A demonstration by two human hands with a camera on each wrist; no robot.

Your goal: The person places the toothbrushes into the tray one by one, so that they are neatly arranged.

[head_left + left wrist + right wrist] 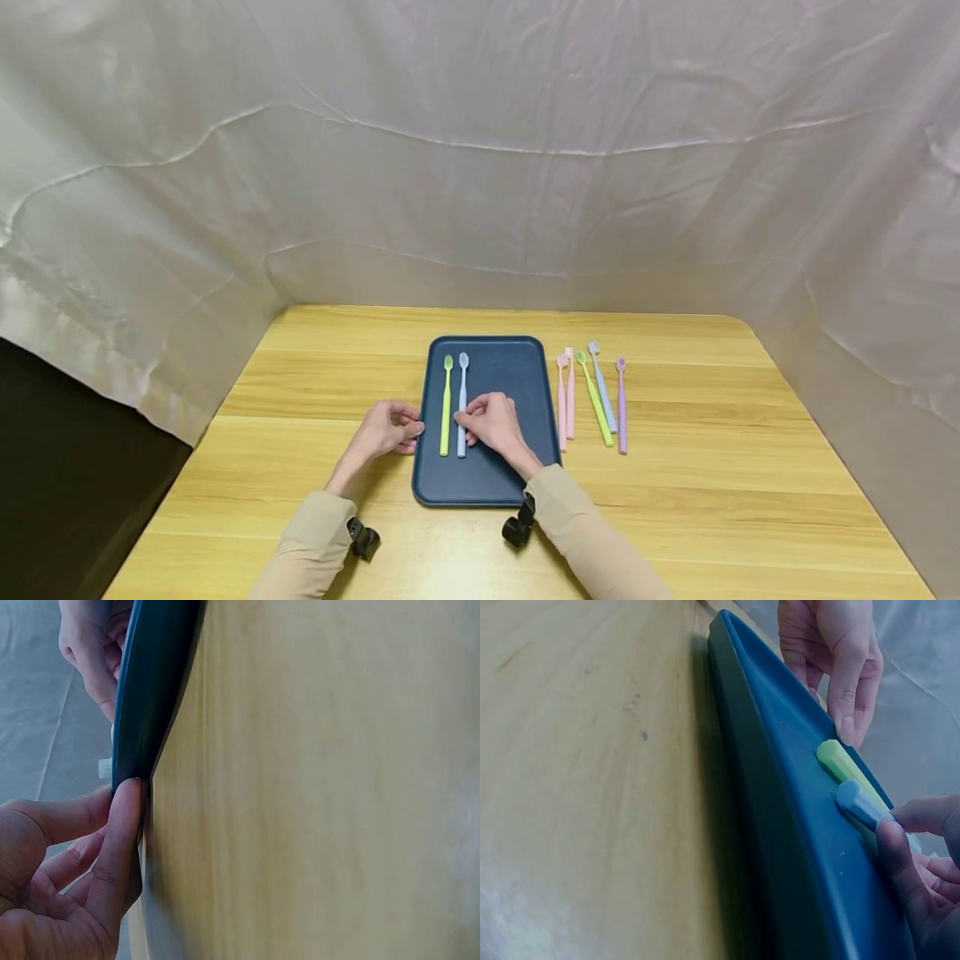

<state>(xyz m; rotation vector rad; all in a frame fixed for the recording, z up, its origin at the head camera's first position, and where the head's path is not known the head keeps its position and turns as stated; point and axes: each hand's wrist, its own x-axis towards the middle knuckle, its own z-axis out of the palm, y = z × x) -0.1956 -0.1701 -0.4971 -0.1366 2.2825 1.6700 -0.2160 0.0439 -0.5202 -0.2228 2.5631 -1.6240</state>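
A dark blue tray (510,367) lies on the wooden table. My right hand (493,421) pinches the handle of a light blue toothbrush (462,385) between thumb and index finger, over the tray's left half. Just left of it, a yellow-green toothbrush (446,417) lies parallel on the tray, bristle end away from me. At the tray's left edge, my left hand (386,429) holds the rim between thumb and fingers, which shows closely in the left wrist view (82,877). In the right wrist view, both handle ends, light blue (859,801) and yellow-green (844,761), sit close together.
Right of the tray lie two pink toothbrushes (562,408), a yellow-green one (596,402), another light blue one (603,387) and a purple one (622,408). The green and blue ones slant and nearly meet at their lower ends. Grey cloth (480,208) hangs around the table.
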